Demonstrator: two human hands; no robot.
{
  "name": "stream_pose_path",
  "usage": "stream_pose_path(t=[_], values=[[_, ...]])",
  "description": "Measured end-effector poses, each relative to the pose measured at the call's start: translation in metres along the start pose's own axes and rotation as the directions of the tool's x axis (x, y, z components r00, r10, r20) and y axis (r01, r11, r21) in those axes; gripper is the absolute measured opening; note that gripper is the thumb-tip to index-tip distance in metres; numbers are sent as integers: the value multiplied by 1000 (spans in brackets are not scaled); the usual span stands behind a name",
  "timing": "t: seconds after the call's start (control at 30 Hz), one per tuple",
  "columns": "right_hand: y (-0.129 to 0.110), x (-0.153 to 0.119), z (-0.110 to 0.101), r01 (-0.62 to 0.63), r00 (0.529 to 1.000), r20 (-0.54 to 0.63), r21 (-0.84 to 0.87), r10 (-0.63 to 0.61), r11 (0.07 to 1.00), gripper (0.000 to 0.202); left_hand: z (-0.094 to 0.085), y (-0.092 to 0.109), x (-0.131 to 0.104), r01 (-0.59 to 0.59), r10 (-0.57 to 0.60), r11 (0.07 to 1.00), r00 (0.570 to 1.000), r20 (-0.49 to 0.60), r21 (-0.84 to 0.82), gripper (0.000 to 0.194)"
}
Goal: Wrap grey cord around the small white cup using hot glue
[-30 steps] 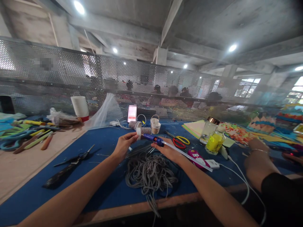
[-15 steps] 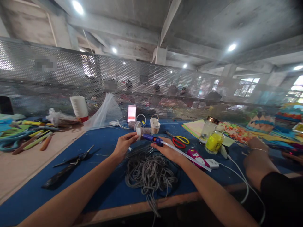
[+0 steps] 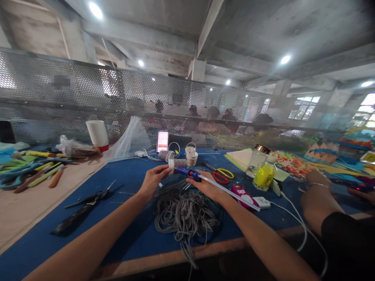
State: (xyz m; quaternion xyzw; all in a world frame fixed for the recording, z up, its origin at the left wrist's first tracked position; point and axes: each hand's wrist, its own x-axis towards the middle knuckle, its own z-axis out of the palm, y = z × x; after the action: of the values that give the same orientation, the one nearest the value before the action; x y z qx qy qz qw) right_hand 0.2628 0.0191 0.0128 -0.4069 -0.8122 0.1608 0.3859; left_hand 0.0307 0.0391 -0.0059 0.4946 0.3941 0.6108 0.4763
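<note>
Grey-wound spool (image 3: 181, 163) mid-frame, long axis roughly crosswise, white end toward left hand (image 3: 150, 181), thumb and fingertips pinching its rim. Right hand (image 3: 209, 187): fingers closed round blue glue gun (image 3: 187, 172), nozzle just beside that rim; contact unclear.

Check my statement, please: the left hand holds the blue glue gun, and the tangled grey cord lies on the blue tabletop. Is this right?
Not quite: the hand is wrong. The head view shows the right hand holding the blue glue gun, while the left hand holds a small white-rimmed piece. The tangled grey cord does lie on the blue tabletop.
</note>
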Motion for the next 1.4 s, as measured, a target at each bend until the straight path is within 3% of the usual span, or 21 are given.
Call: stream_pose_path(t=[0.6, 0.93, 1.4], values=[[-3, 1, -1, -44, 999, -11, 0, 44, 999, 34, -2, -5, 2, -14, 13, 999, 999, 38, 36, 40], [-4, 1, -2, -67, 997, -46, -30, 66, 997, 35, 3, 7, -6, -13, 8, 998, 996, 85, 56, 43], [4, 2, 2, -70, 995, -82, -73, 64, 995, 38, 4, 8, -7, -29, 21, 996, 995, 99, 79, 40]])
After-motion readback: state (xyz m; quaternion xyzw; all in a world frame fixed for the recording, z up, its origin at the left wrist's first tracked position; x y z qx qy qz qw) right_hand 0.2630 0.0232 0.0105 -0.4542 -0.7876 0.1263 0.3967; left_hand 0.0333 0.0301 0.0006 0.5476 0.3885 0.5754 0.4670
